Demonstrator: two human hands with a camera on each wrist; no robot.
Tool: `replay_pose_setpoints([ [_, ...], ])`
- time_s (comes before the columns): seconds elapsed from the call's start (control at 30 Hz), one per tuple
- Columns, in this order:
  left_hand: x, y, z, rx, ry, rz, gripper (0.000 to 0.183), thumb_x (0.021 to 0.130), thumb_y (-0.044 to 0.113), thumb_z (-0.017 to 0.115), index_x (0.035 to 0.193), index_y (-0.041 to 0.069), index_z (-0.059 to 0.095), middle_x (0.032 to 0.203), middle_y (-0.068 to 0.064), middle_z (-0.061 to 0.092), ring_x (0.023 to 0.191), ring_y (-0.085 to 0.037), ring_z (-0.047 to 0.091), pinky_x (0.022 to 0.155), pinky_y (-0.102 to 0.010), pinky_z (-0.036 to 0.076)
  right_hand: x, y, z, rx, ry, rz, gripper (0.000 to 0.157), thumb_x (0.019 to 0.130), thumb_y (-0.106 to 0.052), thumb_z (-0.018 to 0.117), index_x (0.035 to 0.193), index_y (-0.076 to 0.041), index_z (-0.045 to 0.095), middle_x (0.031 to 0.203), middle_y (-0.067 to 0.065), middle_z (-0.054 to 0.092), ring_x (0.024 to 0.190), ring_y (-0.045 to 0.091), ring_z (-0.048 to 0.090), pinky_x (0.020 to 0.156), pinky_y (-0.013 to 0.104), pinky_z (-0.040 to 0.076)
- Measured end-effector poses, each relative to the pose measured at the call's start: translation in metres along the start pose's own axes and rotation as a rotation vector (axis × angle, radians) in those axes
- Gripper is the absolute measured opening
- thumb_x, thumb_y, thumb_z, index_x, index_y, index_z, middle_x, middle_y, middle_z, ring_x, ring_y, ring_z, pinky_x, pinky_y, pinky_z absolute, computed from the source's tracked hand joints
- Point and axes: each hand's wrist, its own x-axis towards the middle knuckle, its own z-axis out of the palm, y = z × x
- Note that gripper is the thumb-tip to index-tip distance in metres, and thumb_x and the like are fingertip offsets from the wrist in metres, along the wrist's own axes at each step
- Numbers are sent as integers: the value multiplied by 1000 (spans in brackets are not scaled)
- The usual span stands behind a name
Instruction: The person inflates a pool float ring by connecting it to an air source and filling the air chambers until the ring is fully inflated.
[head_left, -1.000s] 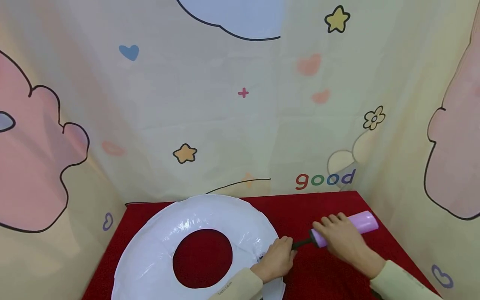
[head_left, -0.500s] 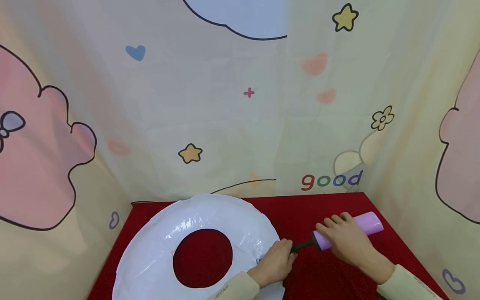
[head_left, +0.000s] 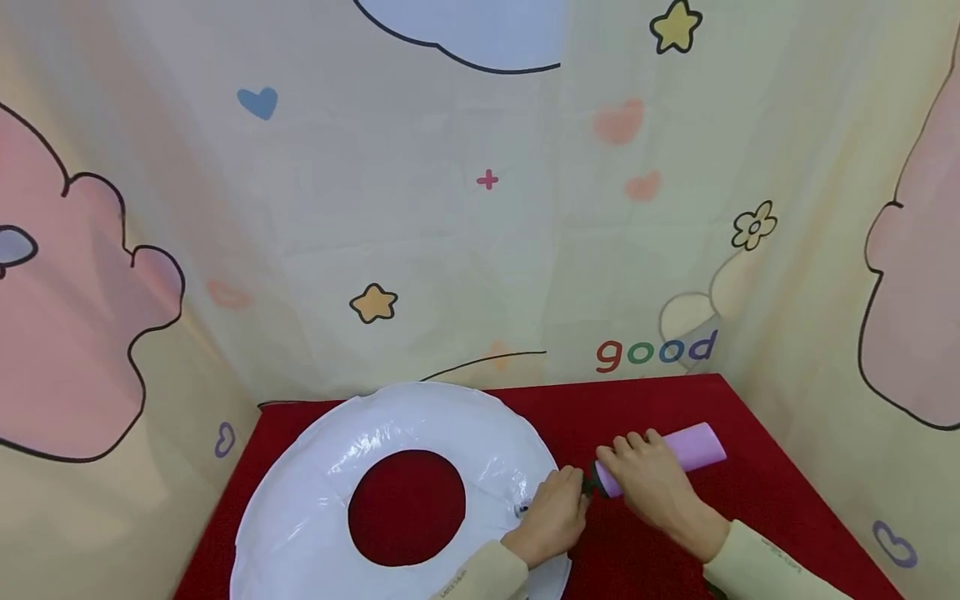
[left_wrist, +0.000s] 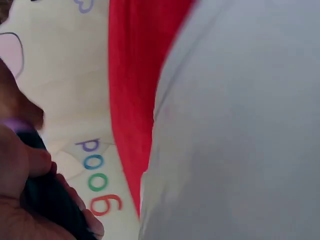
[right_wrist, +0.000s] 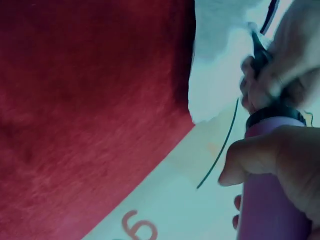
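A white inflatable ring (head_left: 315, 500) lies flat on the red tablecloth (head_left: 645, 408), its hole showing red. My left hand (head_left: 551, 517) pinches the black nozzle (head_left: 587, 482) of a hand pump at the ring's right rim, by the valve. My right hand (head_left: 648, 479) grips the pink pump barrel (head_left: 693, 446), which lies pointing right and away. In the right wrist view my thumb wraps the pink barrel (right_wrist: 267, 200), with the left hand's fingers (right_wrist: 285, 55) just beyond. The left wrist view shows the ring's surface (left_wrist: 240, 130) and dark nozzle (left_wrist: 50, 200) in my fingers.
A cream cartoon backdrop (head_left: 480, 208) with clouds, hearts, stars and the word "good" (head_left: 656, 350) closes in the table at the back and both sides. Bare red cloth (head_left: 780, 492) lies to the right of the pump.
My right hand has pushed the pink barrel left toward the left hand, so the black rod between them has almost vanished. The left hand stays at the ring's rim.
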Motion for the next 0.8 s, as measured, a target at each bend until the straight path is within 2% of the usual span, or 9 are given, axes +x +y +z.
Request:
replay_pose_setpoints([
  [0.07, 0, 0, -3, 44, 27, 1, 6, 88, 17, 58, 86, 12, 53, 78, 2, 55, 72, -12, 54, 58, -23, 41, 5, -7, 2, 4, 0, 4, 46, 54, -23, 83, 92, -17, 57, 83, 5, 63, 78, 24, 61, 71, 40, 45],
  [0.17, -4, -3, -11, 65, 20, 7, 9, 89, 18, 58, 84, 13, 52, 76, 3, 52, 70, -12, 52, 57, -23, 39, 5, -2, -1, 37, -27, -11, 53, 54, -28, 85, 99, -20, 58, 88, 4, 64, 83, 23, 61, 74, 42, 46],
  [0.3, -7, -7, -12, 9, -12, 6, 14, 92, 22, 55, 82, 15, 49, 74, 5, 50, 69, -10, 49, 56, -20, 36, -7, 28, -10, 52, -24, -11, 53, 53, -23, 83, 100, -19, 58, 87, 3, 65, 83, 24, 60, 73, 42, 44],
  [0.43, -10, -12, -8, -21, -43, -25, 14, 93, 23, 53, 82, 15, 49, 75, 6, 49, 70, -9, 48, 58, -19, 35, -23, 67, -21, 26, 24, 23, 47, 52, -12, 78, 94, -17, 58, 83, 4, 64, 81, 26, 59, 73, 45, 43],
  [0.5, -12, -13, -8, -17, -39, -30, 14, 92, 22, 54, 82, 16, 48, 74, 6, 49, 70, -9, 48, 58, -19, 35, -27, 75, -24, 19, 31, 41, 47, 50, -10, 78, 92, -17, 58, 82, 5, 63, 81, 27, 59, 73, 45, 42],
  [0.57, -12, -11, -8, -18, -26, -17, 14, 92, 21, 55, 81, 15, 49, 74, 5, 50, 70, -10, 48, 58, -19, 35, -26, 69, -23, 19, 22, 38, 47, 51, -12, 79, 92, -16, 57, 82, 5, 63, 81, 27, 59, 73, 45, 43],
  [0.7, -6, -2, -9, -4, -7, 11, 11, 91, 20, 56, 83, 14, 50, 76, 4, 52, 70, -10, 50, 58, -19, 36, -12, 32, -15, 20, -17, -2, 54, 50, -24, 85, 95, -16, 57, 84, 6, 63, 79, 26, 60, 73, 42, 44],
  [0.8, -1, 2, -12, 19, 10, 20, 9, 91, 20, 56, 86, 14, 51, 79, 4, 53, 72, -10, 51, 59, -19, 38, 0, 8, -13, 6, -13, 0, 53, 51, -26, 85, 95, -16, 56, 84, 6, 63, 79, 26, 60, 74, 41, 45],
])
